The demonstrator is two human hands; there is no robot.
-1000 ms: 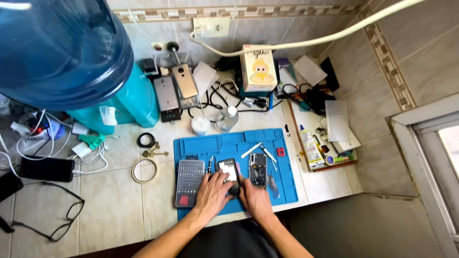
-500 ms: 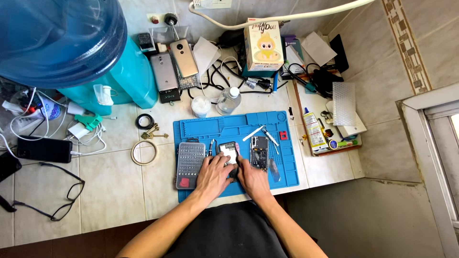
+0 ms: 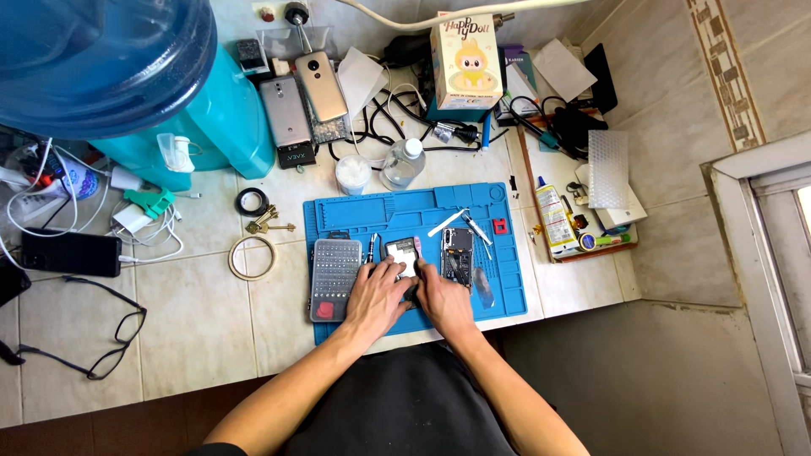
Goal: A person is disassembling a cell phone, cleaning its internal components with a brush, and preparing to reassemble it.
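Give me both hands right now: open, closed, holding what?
Left hand: fingers curled on the small phone part on the blue mat.
Right hand: touching the same part; grip cannot be told.

Tiled counter (image 3: pixel 194 321): blue mat (image 3: pixel 397 211), keys (image 3: pixel 269 225), tape ring (image 3: pixel 252 257), black phone (image 3: pixel 71 252), glasses (image 3: pixel 93 338).

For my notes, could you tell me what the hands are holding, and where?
Both hands, left and right, grip the small opened phone part at its near end on the blue mat.

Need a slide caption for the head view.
Both hands, left hand and right hand, work on a small phone part on a blue mat.
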